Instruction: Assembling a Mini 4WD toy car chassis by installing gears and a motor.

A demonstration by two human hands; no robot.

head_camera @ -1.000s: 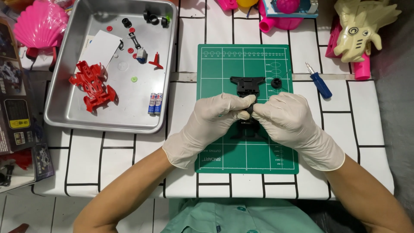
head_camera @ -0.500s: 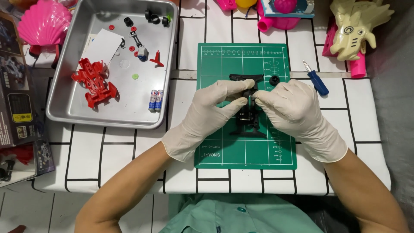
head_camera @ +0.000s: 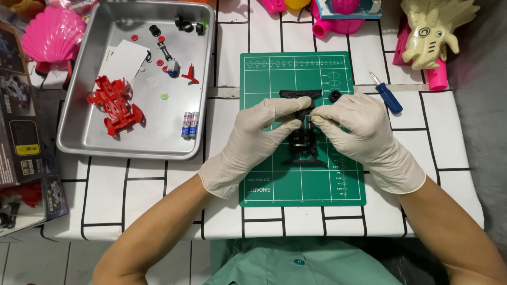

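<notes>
Working left to right across the tiled worktop (head_camera: pixel 158 195): a pink shell toy (head_camera: pixel 50 34) sits at the far left corner; beside it a metal tray (head_camera: pixel 74 121) holds a red toy car body (head_camera: pixel 115 103), a white card (head_camera: pixel 124 60), two small batteries (head_camera: pixel 189 124) and scattered little black and red parts; next comes the green cutting mat (head_camera: pixel 274 184), where your two gloved hands meet; your left hand (head_camera: pixel 259 134) curls over the black toy car chassis (head_camera: pixel 305 148), its grip closed with thumb and forefinger pinched on the chassis's upper part; the chassis lies on the middle of the mat, lengthwise away from you, its wide front bar showing above your fingers; your right hand (head_camera: pixel 359 132) presses in from the other side, fingertips drawn together on a tiny part at the same spot, too small to make out; a small black wheel (head_camera: pixel 335 96) rests just beside your right knuckles; a blue-handled screwdriver (head_camera: pixel 387 95) lies off the mat's right edge; a cream-coloured toy creature (head_camera: pixel 435 31) stands at the far right corner.
</notes>
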